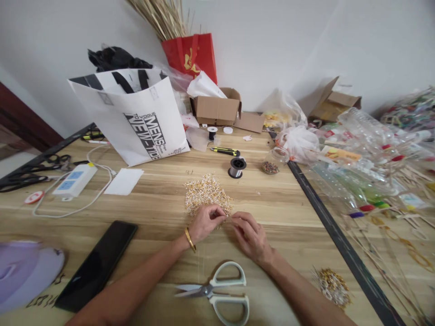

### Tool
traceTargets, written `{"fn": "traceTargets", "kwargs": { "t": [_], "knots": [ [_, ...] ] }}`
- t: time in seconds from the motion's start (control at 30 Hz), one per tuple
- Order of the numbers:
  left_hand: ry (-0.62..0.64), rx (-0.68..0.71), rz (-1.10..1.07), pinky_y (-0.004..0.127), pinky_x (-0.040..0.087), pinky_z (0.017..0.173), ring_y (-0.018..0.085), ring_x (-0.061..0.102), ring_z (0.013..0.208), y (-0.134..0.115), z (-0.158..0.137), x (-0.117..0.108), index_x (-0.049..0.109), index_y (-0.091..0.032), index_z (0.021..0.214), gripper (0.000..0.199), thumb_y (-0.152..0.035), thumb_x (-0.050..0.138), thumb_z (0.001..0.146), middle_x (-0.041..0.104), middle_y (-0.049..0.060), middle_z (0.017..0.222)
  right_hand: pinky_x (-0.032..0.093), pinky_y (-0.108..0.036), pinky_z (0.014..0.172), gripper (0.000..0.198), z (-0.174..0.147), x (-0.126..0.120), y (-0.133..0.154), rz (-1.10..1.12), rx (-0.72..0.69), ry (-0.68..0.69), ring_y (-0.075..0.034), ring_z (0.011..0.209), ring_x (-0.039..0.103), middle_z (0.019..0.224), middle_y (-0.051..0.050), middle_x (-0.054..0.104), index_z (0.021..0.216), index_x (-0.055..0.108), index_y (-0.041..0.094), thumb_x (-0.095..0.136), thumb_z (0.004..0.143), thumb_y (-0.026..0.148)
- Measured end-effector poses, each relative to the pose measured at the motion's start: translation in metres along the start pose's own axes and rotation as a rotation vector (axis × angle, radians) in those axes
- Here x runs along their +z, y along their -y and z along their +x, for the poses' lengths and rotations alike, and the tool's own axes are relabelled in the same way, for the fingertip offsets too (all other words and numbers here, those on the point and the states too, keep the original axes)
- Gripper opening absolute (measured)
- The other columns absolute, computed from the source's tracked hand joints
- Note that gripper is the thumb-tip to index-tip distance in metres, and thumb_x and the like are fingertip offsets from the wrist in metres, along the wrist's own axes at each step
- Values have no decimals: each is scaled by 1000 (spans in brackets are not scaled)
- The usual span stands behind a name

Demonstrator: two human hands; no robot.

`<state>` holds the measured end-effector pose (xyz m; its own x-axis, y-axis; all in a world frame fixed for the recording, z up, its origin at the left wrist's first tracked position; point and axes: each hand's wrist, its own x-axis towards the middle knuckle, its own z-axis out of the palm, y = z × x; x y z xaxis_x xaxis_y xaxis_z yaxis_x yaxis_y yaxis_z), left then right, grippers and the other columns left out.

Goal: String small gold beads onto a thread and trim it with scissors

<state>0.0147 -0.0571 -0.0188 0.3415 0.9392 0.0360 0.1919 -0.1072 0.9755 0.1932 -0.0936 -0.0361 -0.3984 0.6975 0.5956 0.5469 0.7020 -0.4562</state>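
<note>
My left hand (205,222), with a gold bangle (190,240) at its wrist, is closed in a pinch at the near edge of a heap of small gold and clear beads (208,192). Close beside it, my right hand (250,234) pinches too, its fingertips almost meeting the left ones. What lies between the fingertips is too small to make out. Nearer to me, scissors (212,290) with pale handles lie with their blades slightly apart. A small pile of gold and silvery beaded pieces with thin wire ends (331,287) sits by my right forearm.
Beyond the beads lie a wire spool (237,167), a yellow-black utility knife (225,151) and a jar of dark beads (271,167). A black phone (98,267), a white power strip (75,181) and a white paper bag (136,117) are left. Plastic bottles (367,140) crowd the right.
</note>
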Motion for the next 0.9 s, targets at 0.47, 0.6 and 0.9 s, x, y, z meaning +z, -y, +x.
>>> {"fn": "traceTargets", "kwargs": {
  "t": [0.47,0.6,0.9],
  "knots": [
    [43,20,-2,20,41,57,10,51,59,5,-1,5,60,-12,64,8,-17,61,70,58,0,61,54,-30,75,20,1,8,-6,85,36,100,-18,90,62,100,-10,61,108,52,20,42,93,13],
    [45,16,9,20,41,57,10,51,58,5,-1,5,61,-12,65,7,-16,61,71,58,0,61,53,-30,74,18,2,8,-6,112,58,108,-18,87,61,95,-9,62,105,53,20,42,93,15],
    [35,27,47,21,44,61,12,56,63,6,-1,4,62,-13,67,5,-14,61,72,62,1,66,50,-28,67,12,4,7,-5,192,106,60,-16,77,58,85,-7,60,97,54,20,45,90,15]
  ]
}}
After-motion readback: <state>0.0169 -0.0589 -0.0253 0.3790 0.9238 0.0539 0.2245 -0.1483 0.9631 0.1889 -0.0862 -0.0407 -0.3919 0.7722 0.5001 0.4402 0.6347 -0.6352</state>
